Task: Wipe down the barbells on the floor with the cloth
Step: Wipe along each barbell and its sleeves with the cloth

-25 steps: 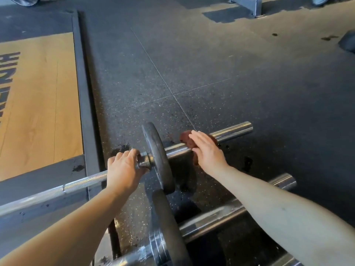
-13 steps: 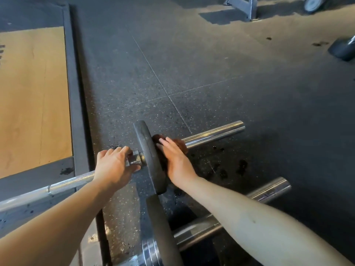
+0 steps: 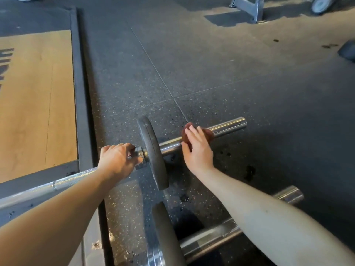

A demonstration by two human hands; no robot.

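Note:
A chrome barbell (image 3: 228, 126) lies across the dark rubber floor with a small black plate (image 3: 151, 152) on its sleeve. My left hand (image 3: 117, 160) grips the bar by the collar, just left of the plate. My right hand (image 3: 197, 150) presses a reddish-brown cloth (image 3: 208, 133) around the sleeve, right of the plate. A second barbell (image 3: 211, 239) with its own dark plate (image 3: 167, 235) lies nearer to me, partly hidden under my right forearm.
A wooden lifting platform (image 3: 36, 104) with a dark frame lies on the left. At the back stand a metal rack foot (image 3: 247, 6) and a wheel (image 3: 320, 4). A dark object (image 3: 347, 50) sits at the right edge. Dark wet spots dot the floor.
My right hand with the cloth slid in along the sleeve up against the plate, then back out toward the sleeve's end. My left hand kept its grip by the collar.

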